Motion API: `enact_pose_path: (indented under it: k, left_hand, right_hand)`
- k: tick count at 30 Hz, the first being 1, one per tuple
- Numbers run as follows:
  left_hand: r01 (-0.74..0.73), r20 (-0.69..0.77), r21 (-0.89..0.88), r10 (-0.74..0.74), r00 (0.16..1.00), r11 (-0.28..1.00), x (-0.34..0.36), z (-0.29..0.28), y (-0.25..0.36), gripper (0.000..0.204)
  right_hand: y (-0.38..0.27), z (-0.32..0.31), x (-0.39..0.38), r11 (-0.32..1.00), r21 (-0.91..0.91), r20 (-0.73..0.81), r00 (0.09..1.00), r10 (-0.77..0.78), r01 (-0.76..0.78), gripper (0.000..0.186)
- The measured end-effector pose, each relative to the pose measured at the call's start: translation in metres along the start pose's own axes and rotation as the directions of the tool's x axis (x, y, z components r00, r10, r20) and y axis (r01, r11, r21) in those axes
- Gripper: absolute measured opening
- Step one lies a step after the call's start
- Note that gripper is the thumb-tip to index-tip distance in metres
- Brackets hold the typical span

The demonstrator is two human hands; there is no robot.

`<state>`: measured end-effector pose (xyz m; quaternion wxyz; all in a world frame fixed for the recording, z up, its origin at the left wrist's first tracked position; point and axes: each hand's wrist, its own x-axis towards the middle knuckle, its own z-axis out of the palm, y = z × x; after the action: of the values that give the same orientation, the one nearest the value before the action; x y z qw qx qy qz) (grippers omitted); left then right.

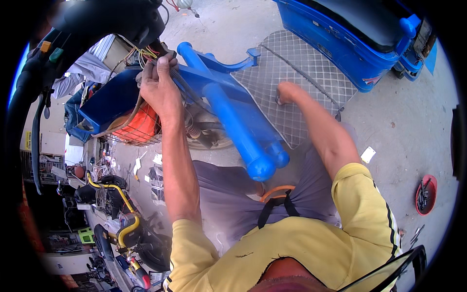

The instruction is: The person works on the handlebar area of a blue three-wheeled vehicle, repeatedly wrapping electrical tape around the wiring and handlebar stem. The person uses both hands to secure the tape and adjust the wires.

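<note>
Below the black handlebar assembly (pixel 107 22), my left hand (pixel 159 90) is raised with its fingers closed around a bundle of wires (pixel 152 51). Thin yellow, green and red strands show just above the fingertips. My right hand (pixel 287 92) is curled into a fist over the grey diamond-patterned floor mat (pixel 265 68). Something small and dark peeks out at its lower edge, too hidden to name. Between my arms runs the blue tubular frame (pixel 233 131) of an electric scooter or tricycle. A dark cable (pixel 301 73) lies across the mat.
A blue seat box (pixel 335 44) with a black seat stands at upper right. Left of my left forearm, a wire basket holds an orange-red object (pixel 141 125). A red bowl (pixel 426 194) of metal parts sits on the floor at right. A yellow-framed bike (pixel 127 214) stands at lower left.
</note>
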<state>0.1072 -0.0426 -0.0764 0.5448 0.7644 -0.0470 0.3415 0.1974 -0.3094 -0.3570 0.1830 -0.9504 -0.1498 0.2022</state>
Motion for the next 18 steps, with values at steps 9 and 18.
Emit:
enact_pose_path:
  k: [9, 18]
  left_hand:
    - [0.047, -0.187, -0.344, -0.117, 0.975, 0.938, 0.018, 0.025, -0.011, 0.035]
    - [-0.014, -0.14, 0.023, 0.017, 0.99, 1.0, 0.009, 0.014, -0.002, 0.035]
  right_hand:
    - [0.016, 0.058, 0.042, 0.973, -0.207, -0.14, 0.987, 0.076, -0.104, 0.032]
    - [0.018, 0.053, 0.03, 0.98, -0.18, -0.117, 0.991, 0.064, -0.084, 0.033]
